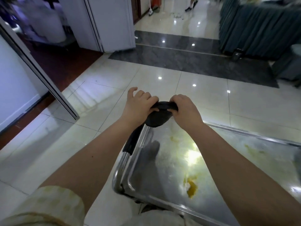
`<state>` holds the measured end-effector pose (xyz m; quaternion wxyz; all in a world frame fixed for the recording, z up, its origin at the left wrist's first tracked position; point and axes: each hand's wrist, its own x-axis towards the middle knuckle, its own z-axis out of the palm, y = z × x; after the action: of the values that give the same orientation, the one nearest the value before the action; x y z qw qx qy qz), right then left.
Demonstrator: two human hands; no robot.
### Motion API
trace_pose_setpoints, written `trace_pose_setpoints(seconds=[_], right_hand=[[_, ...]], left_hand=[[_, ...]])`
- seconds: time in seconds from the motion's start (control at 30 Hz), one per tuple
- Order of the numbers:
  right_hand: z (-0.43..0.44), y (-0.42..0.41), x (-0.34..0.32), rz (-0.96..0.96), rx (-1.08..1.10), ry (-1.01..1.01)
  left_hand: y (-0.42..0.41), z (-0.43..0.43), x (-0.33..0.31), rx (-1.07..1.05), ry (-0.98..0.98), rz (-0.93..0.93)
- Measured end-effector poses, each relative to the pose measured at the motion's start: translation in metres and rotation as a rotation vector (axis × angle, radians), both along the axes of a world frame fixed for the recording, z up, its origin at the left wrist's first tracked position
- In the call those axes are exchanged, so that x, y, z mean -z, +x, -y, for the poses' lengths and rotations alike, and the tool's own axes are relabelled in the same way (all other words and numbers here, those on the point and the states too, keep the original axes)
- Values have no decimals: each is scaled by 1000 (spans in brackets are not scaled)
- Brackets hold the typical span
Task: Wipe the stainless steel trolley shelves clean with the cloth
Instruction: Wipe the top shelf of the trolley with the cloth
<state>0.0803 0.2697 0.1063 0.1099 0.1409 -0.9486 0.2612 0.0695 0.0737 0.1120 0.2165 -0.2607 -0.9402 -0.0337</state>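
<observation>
**Over the trolley's corner: a twisted cloth, a shelf of spills**

Over the far left corner of the trolley we hold the dark cloth (158,118) clear of the steel. Our left hand (140,105) pinches one end between thumb and curled fingers, with the little finger lifted. Our right hand (184,108) grips the other end in a closed fist. The cloth is wound tight between them, and a loose fold sags underneath.

If it goes down bunched like this, only a narrow ridge would touch, and we judge it would drag the mess around rather than lift it. We cannot tell whether it is wet. If it is, wringing it here may drip past the handle (133,139) onto the glossy floor (114,88).

On the top shelf (162,176) a thick yellow puddle (192,186) lies near us, with paler smears (174,138) farther off. A hard sideways wipe could push that puddle over the low rim. The same force might also roll the trolley on the smooth tiles, since neither hand steadies it. The lower shelves are out of view.
</observation>
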Motion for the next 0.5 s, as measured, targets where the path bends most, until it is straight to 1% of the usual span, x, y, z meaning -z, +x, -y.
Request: trace_pose_setpoints(seconds=[0.1, 0.17, 0.23, 0.37, 0.5], right_hand=[[-45, 33, -16, -135, -17, 73], [-78, 58, -21, -188, 4, 145], [-112, 84, -21, -190, 40, 191], [-185, 148, -13, -150, 139, 224], [-247, 214, 1, -84, 225, 219]], left_hand=[[28, -44, -12, 43, -1, -47], [49, -78, -13, 75, 4, -71], [69, -113, -10, 120, 26, -98], [114, -188, 9, 214, 55, -88], [160, -257, 33, 267, 120, 3]])
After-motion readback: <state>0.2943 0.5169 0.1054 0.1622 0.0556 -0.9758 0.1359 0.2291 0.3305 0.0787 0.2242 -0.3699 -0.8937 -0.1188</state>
